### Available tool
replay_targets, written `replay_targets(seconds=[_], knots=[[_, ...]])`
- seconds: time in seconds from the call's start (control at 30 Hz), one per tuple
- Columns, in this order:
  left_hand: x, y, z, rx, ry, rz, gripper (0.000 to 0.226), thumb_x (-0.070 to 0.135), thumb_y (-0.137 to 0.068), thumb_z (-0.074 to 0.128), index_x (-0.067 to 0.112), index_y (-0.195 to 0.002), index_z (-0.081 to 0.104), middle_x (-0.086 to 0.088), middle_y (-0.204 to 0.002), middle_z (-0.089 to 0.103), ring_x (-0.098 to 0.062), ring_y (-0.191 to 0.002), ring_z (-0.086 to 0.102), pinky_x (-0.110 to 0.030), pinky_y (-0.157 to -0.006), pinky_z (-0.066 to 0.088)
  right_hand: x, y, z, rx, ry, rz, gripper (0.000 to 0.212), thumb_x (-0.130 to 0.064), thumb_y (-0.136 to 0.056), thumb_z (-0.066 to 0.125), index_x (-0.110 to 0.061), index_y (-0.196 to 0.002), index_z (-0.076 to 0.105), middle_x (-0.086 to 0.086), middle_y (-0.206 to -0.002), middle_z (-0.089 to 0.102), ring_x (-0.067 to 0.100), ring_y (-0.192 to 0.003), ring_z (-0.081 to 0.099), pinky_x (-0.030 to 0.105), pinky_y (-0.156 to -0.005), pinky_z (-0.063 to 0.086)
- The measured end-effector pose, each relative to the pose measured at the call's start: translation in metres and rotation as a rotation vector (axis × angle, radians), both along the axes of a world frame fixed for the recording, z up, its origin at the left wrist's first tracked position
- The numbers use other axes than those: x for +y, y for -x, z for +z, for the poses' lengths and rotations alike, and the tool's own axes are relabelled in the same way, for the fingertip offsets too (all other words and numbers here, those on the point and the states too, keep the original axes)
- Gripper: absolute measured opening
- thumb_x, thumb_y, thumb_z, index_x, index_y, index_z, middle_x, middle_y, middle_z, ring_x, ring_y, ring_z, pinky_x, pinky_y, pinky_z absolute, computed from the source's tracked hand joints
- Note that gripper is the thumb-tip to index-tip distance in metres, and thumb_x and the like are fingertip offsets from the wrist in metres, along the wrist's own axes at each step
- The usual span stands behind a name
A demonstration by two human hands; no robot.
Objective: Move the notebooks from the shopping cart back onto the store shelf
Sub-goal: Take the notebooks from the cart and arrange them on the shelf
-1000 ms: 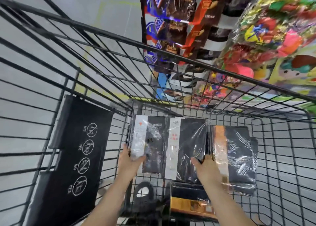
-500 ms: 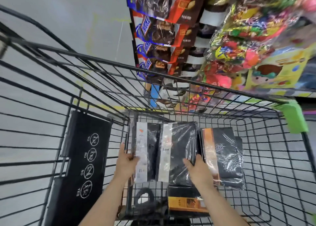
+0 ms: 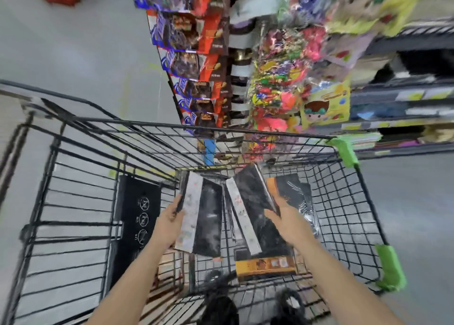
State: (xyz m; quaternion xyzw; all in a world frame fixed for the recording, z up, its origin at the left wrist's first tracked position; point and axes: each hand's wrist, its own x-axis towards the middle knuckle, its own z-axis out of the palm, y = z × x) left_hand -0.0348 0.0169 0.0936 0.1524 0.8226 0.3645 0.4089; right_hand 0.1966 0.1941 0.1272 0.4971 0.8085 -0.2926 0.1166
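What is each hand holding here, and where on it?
Left hand grips one notebook by its left edge; right hand grips another notebook by its right edge.

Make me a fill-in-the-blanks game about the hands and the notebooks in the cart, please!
1. The left hand holds a black plastic-wrapped notebook with a ____ side strip.
2. The right hand holds another black white-striped notebook, tilted up inside the black wire shopping ____.
3. The black notebook left lying to its right has an ____ strip.
4. The cart's corner guards are ____.

Missing words: white; cart; orange; green
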Motion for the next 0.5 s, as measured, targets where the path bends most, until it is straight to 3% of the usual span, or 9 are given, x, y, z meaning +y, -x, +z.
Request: replay_targets(seconds=[0.07,0.13,0.23,0.37,0.5], knots=[[0.010,-0.012,0.028,0.018,-0.014,-0.029,0.048,0.004,-0.095,0.042,0.016,-0.142,0.036,0.003,-0.123,0.051,-0.007,-0.093,0.051,-0.011,-0.073,0.040,0.008,-0.025,0.024,0.014,-0.031,0.017,0.032,-0.047,-0.091,0.043,-0.020,-0.109,0.042,-0.001,-0.070,0.056,0.027,-0.067,0.056,0.034,-0.058,0.044],[0.022,-0.027,0.054,0.072,-0.045,-0.084,0.050,0.004,-0.095,0.042,0.017,-0.143,0.035,0.004,-0.120,0.051,-0.005,-0.092,0.052,-0.015,-0.076,0.040,0.016,-0.054,0.046,0.000,-0.072,0.024,0.029,-0.049,-0.091,0.043,-0.021,-0.088,0.034,-0.008,-0.058,0.040,0.023,-0.057,0.047,0.036,-0.057,0.041],[0.043,-0.056,0.083,0.138,-0.099,-0.139,0.049,0.007,-0.095,0.044,0.020,-0.142,0.036,0.008,-0.127,0.047,-0.008,-0.111,0.046,-0.022,-0.089,0.035,0.031,-0.101,0.073,0.032,-0.100,-0.017,0.030,-0.048,-0.091,0.044,-0.020,-0.087,0.036,-0.009,-0.058,0.039,0.021,-0.057,0.044,0.035,-0.056,0.039],[0.082,-0.113,0.122,0.168,-0.205,-0.183,0.048,0.012,-0.096,0.045,0.023,-0.141,0.036,0.013,-0.130,0.046,-0.007,-0.115,0.049,-0.024,-0.097,0.038,0.065,-0.167,0.106,0.103,-0.097,-0.137,0.032,-0.049,-0.090,0.045,-0.018,-0.093,0.042,-0.001,-0.066,0.052,0.028,-0.070,0.053,0.035,-0.062,0.039],[0.134,-0.186,0.158,0.173,-0.295,-0.152,0.048,0.009,-0.096,0.043,0.020,-0.142,0.034,0.005,-0.131,0.047,-0.005,-0.111,0.047,-0.019,-0.093,0.035,0.104,-0.245,0.138,0.266,-0.122,-0.238,0.031,-0.043,-0.089,0.052,-0.014,-0.079,0.046,0.006,-0.060,0.052,0.034,-0.067,0.054,0.038,-0.061,0.039]])
